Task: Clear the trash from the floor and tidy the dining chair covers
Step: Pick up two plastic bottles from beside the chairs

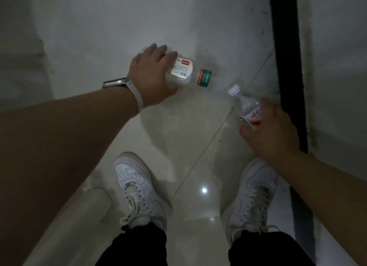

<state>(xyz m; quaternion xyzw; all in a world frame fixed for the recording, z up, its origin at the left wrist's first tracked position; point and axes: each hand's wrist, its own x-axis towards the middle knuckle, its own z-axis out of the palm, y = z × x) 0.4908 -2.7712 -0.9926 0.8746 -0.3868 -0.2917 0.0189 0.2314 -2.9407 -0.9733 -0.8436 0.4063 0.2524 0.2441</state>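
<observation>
Grip confirmed both sides: left hand (153, 75) clasps clear green-banded plastic bottle (190, 73); right hand (272, 130) clasps red-labelled white-capped bottle (248, 108).

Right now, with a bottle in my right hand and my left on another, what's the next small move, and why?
Probably tighten the grip of the left hand on the white-labelled bottle and lift it off the tiled floor. Its fingers and thumb curl round it, and the right hand holds the red-labelled bottle. Whether the green-and-red label beside it belongs to another bottle is unclear.
</observation>
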